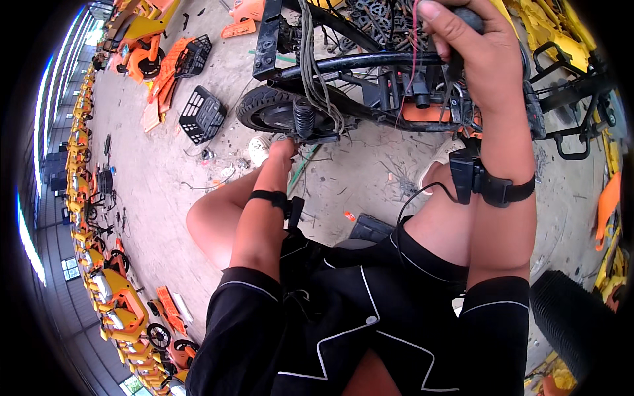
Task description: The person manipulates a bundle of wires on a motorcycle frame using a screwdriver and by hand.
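Observation:
My right hand [470, 56] is closed on a dark-handled tool [453, 74], its shaft pointing down over the black scooter frame [360, 64], near the wires and orange part [426, 113]. My left hand [284, 146] is low by the black coil shock absorber [305, 119] beside the rear wheel [253, 109]; its fingers are bent and partly hidden, and what they grip is unclear. Grey cables [314, 72] hang down over the frame. A pile of chains and sprockets [370, 23] lies behind it.
Black crates [201, 115] and orange panels [165, 86] lie on the concrete floor [145, 198]. Rows of yellow and orange scooters [119, 303] line the left. A black metal rack [574, 99] and yellow panels [571, 49] are at right, with a dark ribbed object [564, 317] lower right.

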Demonstrator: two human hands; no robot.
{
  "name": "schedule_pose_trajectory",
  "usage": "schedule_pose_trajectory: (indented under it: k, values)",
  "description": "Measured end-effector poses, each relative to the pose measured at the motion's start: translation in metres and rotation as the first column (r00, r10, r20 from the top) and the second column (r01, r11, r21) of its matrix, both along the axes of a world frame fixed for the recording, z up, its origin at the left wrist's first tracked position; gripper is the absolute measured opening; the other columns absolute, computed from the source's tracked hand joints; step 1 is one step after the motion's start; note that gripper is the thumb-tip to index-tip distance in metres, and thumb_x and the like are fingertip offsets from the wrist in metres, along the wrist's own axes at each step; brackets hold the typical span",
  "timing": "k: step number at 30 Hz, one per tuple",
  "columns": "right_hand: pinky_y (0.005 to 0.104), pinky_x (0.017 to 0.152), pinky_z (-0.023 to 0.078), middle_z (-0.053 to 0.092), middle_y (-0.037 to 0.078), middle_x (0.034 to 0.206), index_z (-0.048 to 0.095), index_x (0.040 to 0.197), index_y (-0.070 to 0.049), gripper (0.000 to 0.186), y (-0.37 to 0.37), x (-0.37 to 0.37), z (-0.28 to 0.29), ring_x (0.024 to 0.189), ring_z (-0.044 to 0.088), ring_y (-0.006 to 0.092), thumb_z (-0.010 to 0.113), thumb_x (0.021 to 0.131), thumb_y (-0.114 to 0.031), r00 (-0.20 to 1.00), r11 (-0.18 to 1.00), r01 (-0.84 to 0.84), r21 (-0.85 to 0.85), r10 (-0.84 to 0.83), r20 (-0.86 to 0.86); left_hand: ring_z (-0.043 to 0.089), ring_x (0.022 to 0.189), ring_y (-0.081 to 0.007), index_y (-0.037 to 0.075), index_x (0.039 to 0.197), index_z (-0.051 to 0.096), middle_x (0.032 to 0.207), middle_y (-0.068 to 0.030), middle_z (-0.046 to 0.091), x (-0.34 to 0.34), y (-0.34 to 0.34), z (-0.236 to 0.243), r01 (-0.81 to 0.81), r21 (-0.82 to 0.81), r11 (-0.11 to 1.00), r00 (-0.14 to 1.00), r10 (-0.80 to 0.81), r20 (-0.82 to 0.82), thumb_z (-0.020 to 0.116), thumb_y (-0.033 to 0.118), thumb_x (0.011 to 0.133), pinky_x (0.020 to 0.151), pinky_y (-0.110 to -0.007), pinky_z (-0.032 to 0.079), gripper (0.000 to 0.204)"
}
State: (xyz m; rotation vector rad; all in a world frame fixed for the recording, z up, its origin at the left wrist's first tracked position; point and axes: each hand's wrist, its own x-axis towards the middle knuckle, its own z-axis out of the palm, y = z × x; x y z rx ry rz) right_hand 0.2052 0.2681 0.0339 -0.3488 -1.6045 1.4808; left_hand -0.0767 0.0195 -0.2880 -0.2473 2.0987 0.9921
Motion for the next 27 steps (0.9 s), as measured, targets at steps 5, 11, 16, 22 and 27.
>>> schedule_pose_trajectory:
  k: [5,11,16,22,27]
  values:
    - [0.0188,0.050,0.039,0.061,0.002,0.072,0.063,0.096,-0.004,0.013,0.014,0.012,0.000,0.055,0.051,0.0060,0.069,0.088,-0.012,0.991,0.985,0.120,-0.127,-0.127,-0.047,0.060,0.080,-0.0170,0.002,0.111,0.059,0.091,-0.0050,0.062,-0.012,-0.031,0.117,-0.156,0.562,0.812,0.974,0.034,0.223,0.050,0.010,0.096,0.078,-0.029,0.048,0.019]
    - [0.0228,0.052,0.039,0.061,0.003,0.076,0.066,0.098,-0.002,0.019,0.035,0.010,-0.010,0.058,0.052,0.0081,0.070,0.089,-0.019,0.977,0.986,0.103,-0.128,-0.124,-0.173,0.054,0.068,-0.0098,0.007,0.126,0.054,0.084,0.0004,0.058,-0.009,-0.055,0.284,-0.052,0.842,0.537,0.999,0.019,0.049,0.046,0.012,0.099,0.071,-0.028,0.048,0.028]
    - [0.0210,0.049,0.038,0.061,0.000,0.074,0.067,0.093,-0.004,0.017,0.033,0.013,-0.006,0.057,0.051,0.0051,0.073,0.087,-0.019,0.980,0.977,0.138,-0.165,-0.158,-0.119,0.049,0.064,-0.0056,0.015,0.146,0.035,0.089,-0.0031,0.057,-0.008,-0.032,0.386,0.161,0.866,0.474,0.977,0.049,-0.209,0.048,0.009,0.098,0.048,-0.017,0.040,0.050]
    - [0.0214,0.049,0.038,0.061,0.002,0.074,0.065,0.096,-0.002,0.017,0.040,0.021,-0.008,0.056,0.051,0.0056,0.070,0.089,-0.017,0.975,0.968,0.147,-0.204,-0.177,-0.135,0.043,0.062,-0.0054,0.019,0.151,0.026,0.094,-0.0071,0.054,-0.033,0.029,0.452,0.406,0.844,0.352,0.914,-0.137,-0.382,0.046,0.004,0.098,0.043,-0.015,0.034,0.059]
    - [0.0218,0.049,0.038,0.061,0.002,0.075,0.065,0.095,-0.004,0.016,0.044,0.026,-0.012,0.057,0.051,0.0058,0.070,0.089,-0.018,0.973,0.958,0.154,-0.240,-0.190,-0.132,0.039,0.058,-0.0038,0.023,0.151,0.024,0.096,-0.0057,0.052,-0.012,0.084,0.473,0.459,0.822,0.337,0.888,-0.158,-0.431,0.043,0.001,0.098,0.042,-0.014,0.030,0.061]
